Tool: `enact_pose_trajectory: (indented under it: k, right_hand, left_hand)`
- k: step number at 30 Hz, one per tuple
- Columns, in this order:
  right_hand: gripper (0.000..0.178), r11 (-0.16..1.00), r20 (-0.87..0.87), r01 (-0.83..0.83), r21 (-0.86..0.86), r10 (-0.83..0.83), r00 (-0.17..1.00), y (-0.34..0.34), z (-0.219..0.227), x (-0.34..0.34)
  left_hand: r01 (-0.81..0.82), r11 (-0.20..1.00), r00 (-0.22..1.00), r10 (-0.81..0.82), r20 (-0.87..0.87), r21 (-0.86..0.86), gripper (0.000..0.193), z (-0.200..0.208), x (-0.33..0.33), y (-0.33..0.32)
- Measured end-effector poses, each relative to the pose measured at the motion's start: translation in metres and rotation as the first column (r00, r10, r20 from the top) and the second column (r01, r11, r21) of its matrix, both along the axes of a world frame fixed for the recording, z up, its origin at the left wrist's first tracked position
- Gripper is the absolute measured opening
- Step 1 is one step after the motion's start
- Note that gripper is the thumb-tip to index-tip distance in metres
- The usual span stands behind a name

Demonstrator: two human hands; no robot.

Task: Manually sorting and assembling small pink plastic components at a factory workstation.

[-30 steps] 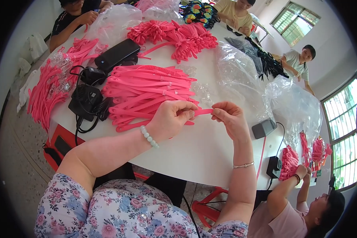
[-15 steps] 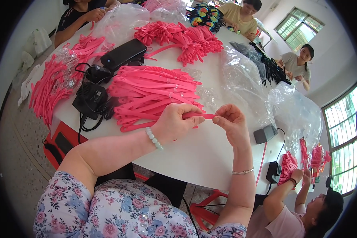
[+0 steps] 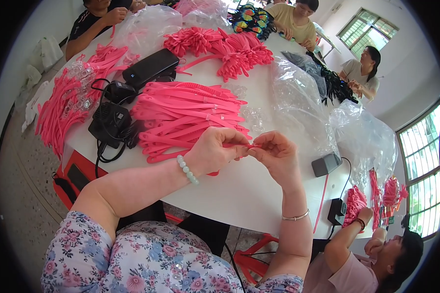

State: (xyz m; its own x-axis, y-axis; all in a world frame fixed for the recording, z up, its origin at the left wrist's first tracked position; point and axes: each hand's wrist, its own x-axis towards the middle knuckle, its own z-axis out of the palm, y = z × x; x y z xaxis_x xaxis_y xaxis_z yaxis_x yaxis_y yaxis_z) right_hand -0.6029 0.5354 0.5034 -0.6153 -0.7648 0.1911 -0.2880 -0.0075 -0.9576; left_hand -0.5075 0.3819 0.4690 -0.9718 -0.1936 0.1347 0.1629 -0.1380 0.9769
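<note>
Between my two hands I pinch a flat pink rubber strap (image 3: pixel 250 146), of which only a short length shows. My left hand (image 3: pixel 219 149) closes thumb and fingers on its left side. Close beside it, the thumb and fingertips of my right hand (image 3: pixel 277 155) grip the right side. Most of this strap is hidden by my fingers; a pink end peeks out below my left hand. Just beyond my left hand lies a thick stack of similar pink straps (image 3: pixel 181 115) with small clear pieces on some of them.
Left are a black box (image 3: pixel 150 66), black power adapters (image 3: pixel 110 123) with cables, and pink straps with clear buckles (image 3: pixel 71 100). Farther back lie pink strap bundles (image 3: pixel 230 49). Clear plastic bags (image 3: pixel 300 105) and a grey device (image 3: pixel 326 164) are at right. Several people sit around the white table (image 3: pixel 230 200).
My right hand has moved left, close to my left hand, so less strap shows between them. The person at the far right has turned their head; the one at lower right has lowered a hand.
</note>
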Motion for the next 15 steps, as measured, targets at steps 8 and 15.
enact_pose_trajectory:
  k: [8, 15]
  right_hand:
    - [0.009, 0.997, 0.001, 0.077, 0.003, -0.077, 0.997, 0.005, 0.004, 0.001]
    - [0.012, 0.986, -0.186, 0.089, 0.139, -0.062, 0.981, -0.002, 0.000, 0.000]
  left_hand:
    - [-0.056, 0.998, 0.998, 0.056, -0.005, -0.002, 0.008, 0.008, 0.000, 0.006]
    - [-0.344, 0.816, 0.911, 0.172, -0.374, -0.464, 0.020, 0.012, 0.001, 0.006]
